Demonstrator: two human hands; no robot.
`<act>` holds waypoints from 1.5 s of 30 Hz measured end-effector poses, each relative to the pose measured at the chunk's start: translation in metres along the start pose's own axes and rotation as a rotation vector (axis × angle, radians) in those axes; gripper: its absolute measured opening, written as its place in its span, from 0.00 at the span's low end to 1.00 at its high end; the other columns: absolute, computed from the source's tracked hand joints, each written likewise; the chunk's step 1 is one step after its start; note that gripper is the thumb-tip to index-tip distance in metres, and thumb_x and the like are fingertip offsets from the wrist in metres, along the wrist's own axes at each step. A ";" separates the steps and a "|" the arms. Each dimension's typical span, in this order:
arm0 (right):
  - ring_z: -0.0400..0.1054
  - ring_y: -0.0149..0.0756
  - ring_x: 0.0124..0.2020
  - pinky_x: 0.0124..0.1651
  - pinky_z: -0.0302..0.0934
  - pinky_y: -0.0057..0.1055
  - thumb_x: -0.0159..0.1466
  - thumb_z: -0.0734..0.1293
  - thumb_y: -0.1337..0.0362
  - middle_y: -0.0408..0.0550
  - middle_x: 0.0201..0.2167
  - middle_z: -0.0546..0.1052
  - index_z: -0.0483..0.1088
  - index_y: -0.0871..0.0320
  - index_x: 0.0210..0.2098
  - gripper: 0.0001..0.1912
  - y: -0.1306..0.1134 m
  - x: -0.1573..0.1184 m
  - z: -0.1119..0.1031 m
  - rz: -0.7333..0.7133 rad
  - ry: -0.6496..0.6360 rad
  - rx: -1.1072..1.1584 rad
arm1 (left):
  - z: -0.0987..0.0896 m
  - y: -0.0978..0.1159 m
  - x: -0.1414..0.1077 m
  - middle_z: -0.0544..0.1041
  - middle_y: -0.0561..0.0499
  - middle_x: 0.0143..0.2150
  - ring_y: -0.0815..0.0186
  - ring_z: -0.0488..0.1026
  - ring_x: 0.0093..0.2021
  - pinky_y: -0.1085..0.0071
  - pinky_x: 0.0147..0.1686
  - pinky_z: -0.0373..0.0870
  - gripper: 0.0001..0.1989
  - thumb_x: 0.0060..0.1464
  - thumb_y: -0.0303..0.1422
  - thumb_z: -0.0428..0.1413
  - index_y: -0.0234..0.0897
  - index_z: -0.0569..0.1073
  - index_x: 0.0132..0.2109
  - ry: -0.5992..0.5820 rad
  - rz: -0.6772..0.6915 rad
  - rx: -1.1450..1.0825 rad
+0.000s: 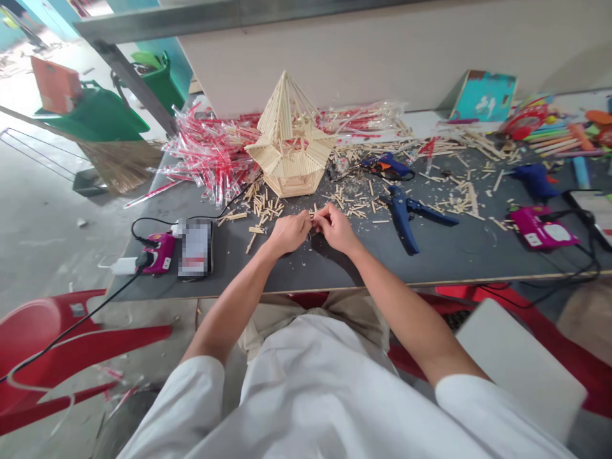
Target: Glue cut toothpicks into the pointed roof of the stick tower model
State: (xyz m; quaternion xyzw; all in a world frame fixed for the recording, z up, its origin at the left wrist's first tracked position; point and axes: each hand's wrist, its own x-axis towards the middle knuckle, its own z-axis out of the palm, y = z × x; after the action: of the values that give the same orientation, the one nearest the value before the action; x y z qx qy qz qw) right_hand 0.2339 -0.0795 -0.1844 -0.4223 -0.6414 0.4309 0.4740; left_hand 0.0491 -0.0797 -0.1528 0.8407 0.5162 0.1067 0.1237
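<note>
My left hand (292, 231) and my right hand (335, 226) meet fingertip to fingertip just above the front part of the dark table. Both are closed in a pinch, and whatever is between the fingers is too small to make out. Right behind them stands a pagoda-like model (289, 146) built of thin wooden sticks, with a pointed roof and a flared lower roof. Short cut stick pieces (262, 203) lie scattered around its base. To the right of my hands rests a blue-handled cutter (404, 220). A blue glue gun (389, 166) lies behind the cutter.
Red-and-clear plastic wrappers (210, 156) pile up at the back left. A phone (196, 248) and a magenta power adapter (160, 253) with cables sit at left. Another magenta adapter (542, 227) and a second glue gun (535, 182) are at right. Red chairs (43, 325) stand below.
</note>
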 end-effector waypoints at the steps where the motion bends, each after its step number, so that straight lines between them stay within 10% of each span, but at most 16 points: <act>1: 0.69 0.35 0.28 0.34 0.66 0.36 0.68 0.66 0.41 0.44 0.29 0.76 0.64 0.52 0.36 0.21 0.001 0.001 0.000 0.004 0.014 -0.001 | -0.001 -0.001 0.000 0.82 0.46 0.37 0.57 0.80 0.38 0.67 0.36 0.64 0.21 0.74 0.41 0.38 0.40 0.73 0.48 0.008 0.017 -0.018; 10: 0.74 0.36 0.30 0.35 0.70 0.35 0.69 0.65 0.41 0.47 0.35 0.79 0.69 0.53 0.47 0.22 -0.009 -0.002 -0.009 -0.006 0.200 -0.118 | -0.009 -0.004 -0.008 0.83 0.45 0.48 0.58 0.81 0.46 0.68 0.40 0.67 0.16 0.73 0.36 0.42 0.41 0.74 0.53 0.067 0.080 -0.095; 18: 0.74 0.43 0.36 0.50 0.67 0.43 0.74 0.55 0.45 0.53 0.32 0.79 0.75 0.59 0.43 0.27 -0.028 -0.043 -0.127 0.064 0.623 -0.651 | -0.013 -0.006 -0.010 0.84 0.47 0.51 0.58 0.81 0.47 0.68 0.42 0.69 0.14 0.70 0.31 0.47 0.41 0.75 0.54 0.066 0.057 -0.140; 24: 0.56 0.68 0.70 0.69 0.52 0.57 0.62 0.65 0.33 0.74 0.69 0.63 0.59 0.68 0.70 0.53 -0.003 -0.078 -0.190 0.373 0.249 -1.239 | -0.016 0.000 -0.011 0.84 0.45 0.50 0.57 0.82 0.45 0.68 0.40 0.68 0.13 0.68 0.31 0.49 0.39 0.74 0.54 0.060 0.053 -0.162; 30: 0.56 0.72 0.69 0.67 0.51 0.60 0.65 0.61 0.33 0.80 0.66 0.62 0.53 0.70 0.72 0.52 -0.001 -0.076 -0.195 0.445 0.106 -1.386 | -0.017 -0.001 -0.011 0.84 0.44 0.49 0.56 0.82 0.45 0.67 0.41 0.69 0.14 0.70 0.32 0.47 0.39 0.74 0.55 0.085 0.049 -0.175; 37: 0.62 0.73 0.62 0.63 0.56 0.62 0.69 0.59 0.52 0.85 0.55 0.69 0.64 0.81 0.62 0.36 -0.010 -0.081 -0.194 0.367 0.286 -1.316 | -0.014 -0.003 -0.010 0.83 0.44 0.47 0.59 0.81 0.46 0.68 0.45 0.70 0.14 0.70 0.30 0.46 0.37 0.74 0.54 0.098 0.089 -0.266; 45: 0.73 0.48 0.33 0.39 0.67 0.41 0.71 0.56 0.40 0.55 0.32 0.78 0.71 0.53 0.40 0.25 -0.058 -0.086 -0.133 0.352 0.161 -0.727 | -0.017 0.003 -0.011 0.80 0.49 0.34 0.65 0.78 0.35 0.71 0.43 0.70 0.18 0.74 0.34 0.42 0.35 0.76 0.50 0.127 0.106 -0.375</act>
State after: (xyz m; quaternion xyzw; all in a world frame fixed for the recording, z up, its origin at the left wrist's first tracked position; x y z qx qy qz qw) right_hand 0.3718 -0.1564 -0.1263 -0.6978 -0.6306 0.2166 0.2615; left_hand 0.0413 -0.0885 -0.1360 0.8206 0.4491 0.2600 0.2395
